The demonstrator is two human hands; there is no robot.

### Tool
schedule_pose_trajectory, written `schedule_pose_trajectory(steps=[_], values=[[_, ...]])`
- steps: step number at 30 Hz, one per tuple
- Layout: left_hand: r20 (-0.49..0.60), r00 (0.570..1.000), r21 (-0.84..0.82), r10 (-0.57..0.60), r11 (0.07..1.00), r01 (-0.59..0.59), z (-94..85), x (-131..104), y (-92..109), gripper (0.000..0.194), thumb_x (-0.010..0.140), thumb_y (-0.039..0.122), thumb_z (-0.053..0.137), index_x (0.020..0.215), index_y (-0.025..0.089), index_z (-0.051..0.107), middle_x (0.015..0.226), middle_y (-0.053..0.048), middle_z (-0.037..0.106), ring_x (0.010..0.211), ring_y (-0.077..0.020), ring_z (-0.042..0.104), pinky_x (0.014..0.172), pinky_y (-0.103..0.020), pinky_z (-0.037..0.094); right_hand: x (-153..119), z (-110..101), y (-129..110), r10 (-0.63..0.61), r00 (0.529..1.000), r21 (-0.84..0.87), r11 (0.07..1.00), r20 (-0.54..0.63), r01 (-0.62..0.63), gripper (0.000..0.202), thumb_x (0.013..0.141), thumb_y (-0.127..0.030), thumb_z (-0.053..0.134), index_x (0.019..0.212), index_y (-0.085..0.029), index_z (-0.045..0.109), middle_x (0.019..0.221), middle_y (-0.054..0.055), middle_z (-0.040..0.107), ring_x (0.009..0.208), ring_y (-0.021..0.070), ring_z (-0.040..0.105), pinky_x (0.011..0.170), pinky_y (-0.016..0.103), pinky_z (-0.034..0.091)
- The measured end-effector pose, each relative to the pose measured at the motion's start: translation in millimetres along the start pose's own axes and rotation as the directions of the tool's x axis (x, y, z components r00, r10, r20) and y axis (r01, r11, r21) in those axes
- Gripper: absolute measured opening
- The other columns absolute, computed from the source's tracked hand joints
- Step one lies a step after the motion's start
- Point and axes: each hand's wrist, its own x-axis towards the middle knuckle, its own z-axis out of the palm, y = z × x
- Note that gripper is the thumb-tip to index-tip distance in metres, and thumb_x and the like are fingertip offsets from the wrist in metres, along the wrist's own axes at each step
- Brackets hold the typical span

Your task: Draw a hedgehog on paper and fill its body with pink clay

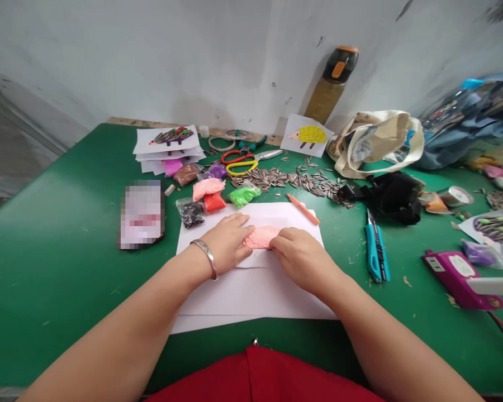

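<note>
A flattened oval of pink modelling clay (261, 237) lies on white paper (251, 296) in front of me. My left hand (226, 240), with a silver bangle at the wrist, rests flat on the paper, fingers stretched out and their tips against the clay's left edge. At the clay's right end my right hand (297, 254) is closed, its curled fingers pressed on the edge. An orange marker-like stick (303, 209) lies at the paper's upper right. Bags of pink clay (208, 188), green clay (244, 194) and black clay (190, 212) sit just behind the paper.
Sunflower seeds (314, 183) are scattered behind the paper, beside scissors (251, 162). A hedgehog drawing (305, 137) leans near a bottle (333, 84). To the right lie a teal utility knife (376, 248) and a magenta device (461, 279); a phone-like item (141, 215) lies left.
</note>
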Motion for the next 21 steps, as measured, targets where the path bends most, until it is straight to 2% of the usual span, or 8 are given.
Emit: schedule_pose_trajectory(steps=[4, 11, 21], values=[[-0.022, 1.000, 0.006, 0.008, 1.000, -0.007, 1.2, -1.2, -0.3, 0.026, 0.086, 0.033, 0.056, 0.107, 0.018, 0.061, 0.111, -0.010, 0.055, 0.103, -0.0266, 0.050, 0.096, -0.041, 0.038, 0.3, 2.4, 2.4, 0.003, 1.000, -0.087, 0.996, -0.005, -0.003, 0.021, 0.089, -0.010, 0.048, 0.077, -0.015, 0.064, 0.077, 0.006, 0.059, 0.076, 0.0184, 0.050, 0.067, 0.031, 0.032], [0.031, 0.999, -0.003, -0.040, 0.999, 0.040, 1.9, -0.1, -0.4, 0.028, 0.085, 0.032, 0.058, 0.108, 0.016, 0.062, 0.116, -0.012, 0.054, 0.108, -0.0270, 0.049, 0.098, -0.039, 0.036, 1.0, -3.8, 9.7, 0.000, 1.000, -0.003, 1.000, -0.007, 0.000, 0.023, 0.090, -0.010, 0.047, 0.079, -0.015, 0.066, 0.078, 0.007, 0.060, 0.075, 0.0172, 0.050, 0.067, 0.029, 0.032], [0.005, 1.000, 0.008, -0.024, 1.000, 0.023, 0.5, -0.2, 0.7, 0.027, 0.085, 0.030, 0.057, 0.109, 0.018, 0.061, 0.116, -0.010, 0.054, 0.108, -0.0266, 0.049, 0.099, -0.041, 0.035, 0.0, -8.0, 12.2, -0.034, 0.999, 0.000, 0.999, 0.002, 0.034, 0.022, 0.089, -0.009, 0.047, 0.082, -0.014, 0.067, 0.078, 0.007, 0.060, 0.075, 0.0172, 0.050, 0.068, 0.028, 0.034]])
